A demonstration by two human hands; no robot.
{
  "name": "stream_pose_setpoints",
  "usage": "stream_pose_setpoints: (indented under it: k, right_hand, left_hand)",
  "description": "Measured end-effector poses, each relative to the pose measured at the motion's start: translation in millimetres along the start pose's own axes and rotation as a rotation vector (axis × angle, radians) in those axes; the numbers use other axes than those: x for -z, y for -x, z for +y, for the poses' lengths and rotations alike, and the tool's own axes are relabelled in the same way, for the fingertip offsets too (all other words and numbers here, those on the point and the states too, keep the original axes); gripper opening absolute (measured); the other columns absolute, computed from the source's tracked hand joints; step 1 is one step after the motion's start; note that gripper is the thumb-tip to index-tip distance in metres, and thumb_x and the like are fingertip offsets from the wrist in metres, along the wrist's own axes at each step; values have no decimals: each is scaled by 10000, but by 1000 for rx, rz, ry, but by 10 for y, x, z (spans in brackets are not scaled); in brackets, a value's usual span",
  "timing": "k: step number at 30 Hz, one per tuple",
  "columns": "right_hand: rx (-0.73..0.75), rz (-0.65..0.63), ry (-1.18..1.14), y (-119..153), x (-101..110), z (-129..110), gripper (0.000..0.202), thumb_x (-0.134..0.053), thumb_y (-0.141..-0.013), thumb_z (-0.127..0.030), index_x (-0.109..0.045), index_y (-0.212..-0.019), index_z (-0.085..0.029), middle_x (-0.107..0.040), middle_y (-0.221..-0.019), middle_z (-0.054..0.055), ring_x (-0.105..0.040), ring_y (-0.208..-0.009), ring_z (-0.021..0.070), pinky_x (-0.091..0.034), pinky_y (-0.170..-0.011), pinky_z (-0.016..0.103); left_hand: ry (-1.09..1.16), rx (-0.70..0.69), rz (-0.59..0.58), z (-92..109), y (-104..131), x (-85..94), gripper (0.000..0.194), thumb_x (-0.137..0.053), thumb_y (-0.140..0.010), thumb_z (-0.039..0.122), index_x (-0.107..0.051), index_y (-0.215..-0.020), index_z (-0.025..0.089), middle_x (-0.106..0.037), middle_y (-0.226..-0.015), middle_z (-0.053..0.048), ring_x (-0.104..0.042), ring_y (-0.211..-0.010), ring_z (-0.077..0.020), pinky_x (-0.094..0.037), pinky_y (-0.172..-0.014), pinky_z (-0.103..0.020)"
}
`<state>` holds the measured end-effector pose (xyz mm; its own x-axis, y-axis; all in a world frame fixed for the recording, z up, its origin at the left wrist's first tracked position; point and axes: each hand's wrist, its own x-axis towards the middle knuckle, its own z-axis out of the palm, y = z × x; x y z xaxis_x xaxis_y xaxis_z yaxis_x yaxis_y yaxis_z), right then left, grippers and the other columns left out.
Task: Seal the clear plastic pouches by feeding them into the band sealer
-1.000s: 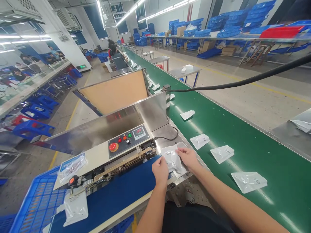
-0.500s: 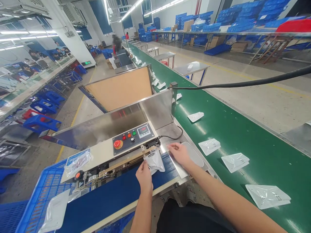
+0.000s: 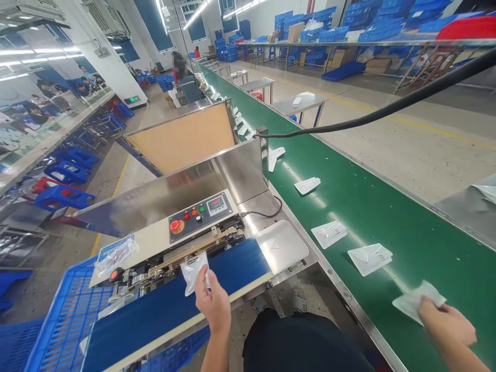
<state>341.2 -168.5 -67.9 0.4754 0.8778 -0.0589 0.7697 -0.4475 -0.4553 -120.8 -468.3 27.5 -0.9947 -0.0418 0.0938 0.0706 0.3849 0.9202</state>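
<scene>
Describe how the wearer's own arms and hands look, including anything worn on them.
The left hand and the right hand, the latter blurred, are both ungloved. No sleeve shows on the visible part of either forearm, and no watch or bracelet can be made out. Black clothing shows at the body.

A conveyor belt [image 3: 372,217] and stacked crates [image 3: 380,28] show a factory.

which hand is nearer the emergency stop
Left: the left hand is below-right of the red emergency stop, over the blue belt; the right hand is farther right, over the green conveyor.
</scene>
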Motion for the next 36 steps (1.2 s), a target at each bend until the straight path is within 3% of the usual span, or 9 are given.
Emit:
stream_pose_setpoints:
  k: [3,5,8,10,14,18,22,28,36]
  right_hand:
    - [-58,-59,-111,243,45,-483,326,-564,-722,-653,-682,-759,-352,-589,-643,208,-652,-791,460,-432,-675,566]
    - [119,-109,-247,572,74,-958,401,-610,-709,-726,-596,-716,-325,-615,-662,156,-622,-712,374,-471,-684,515]
    - [434,-438,-480,1205,99,-1654,558,-678,-705,-822,-627,-726,-267,-622,-642,72,-573,-647,263,-503,-660,408]
    - [545,-683,-628,1587,96,-2001,592,-728,-717,-828,-668,-744,-240,-639,-653,47,-571,-656,227,-509,-648,351]
    - [575,-1079,-871,2011,54,-2333,572,-742,-825,-759,-783,-897,-193,-731,-798,69,-639,-746,221,-568,-726,341]
    - [426,-1186,-964,2136,-69,-2410,593,-893,-735,-653,-821,-1081,-177,-784,-942,98,-705,-860,238,-598,-865,377]
    - [264,-1334,-950,2191,-218,-2472,576,-903,-699,-636,-838,-1027,-167,-789,-946,98,-700,-804,200,-593,-829,342]
    - [289,-1169,-773,2101,-443,-2627,496,-890,-679,-617,-818,-861,-162,-706,-688,31,-580,-578,141,-493,-565,267]
    - [162,-1094,-697,2240,-897,-3116,291,-909,-657,-382,-739,-772,-175,-653,-579,-10,-547,-474,117,-452,-471,238]
  left_hand:
    - [68,-89,-300,183,268,-292,450,-644,-983,566,-816,-1137,180,-809,-1153,-158,-761,-1039,-295,-605,-951,-407]
    - [108,-178,-553,330,500,-531,411,-674,-975,554,-839,-1082,194,-817,-1134,-157,-757,-1073,-313,-593,-997,-432]
    - [183,-266,-839,553,813,-849,411,-708,-966,523,-829,-1200,207,-802,-1249,-157,-739,-1173,-331,-553,-1081,-456]
    - [202,-296,-914,666,923,-975,426,-666,-1001,512,-811,-1252,200,-798,-1264,-155,-737,-1169,-321,-548,-1069,-437]
    - [168,-241,-810,731,862,-990,450,-529,-1074,536,-832,-1137,209,-821,-1105,-122,-743,-1008,-282,-558,-900,-345]
    - [124,-232,-730,643,665,-907,472,-529,-1066,565,-854,-1030,224,-825,-1019,-107,-733,-921,-271,-532,-817,-306]
    - [112,-137,-668,536,510,-927,517,-555,-1031,609,-857,-1029,190,-829,-978,-109,-725,-889,-277,-530,-798,-307]
    - [122,13,-662,345,334,-1048,504,-668,-931,610,-783,-703,175,-697,-666,-44,-610,-668,-211,-459,-637,-265]
    - [343,455,-424,75,47,-1200,406,-820,-729,528,-821,-791,127,-722,-700,-42,-670,-703,-229,-538,-676,-328]
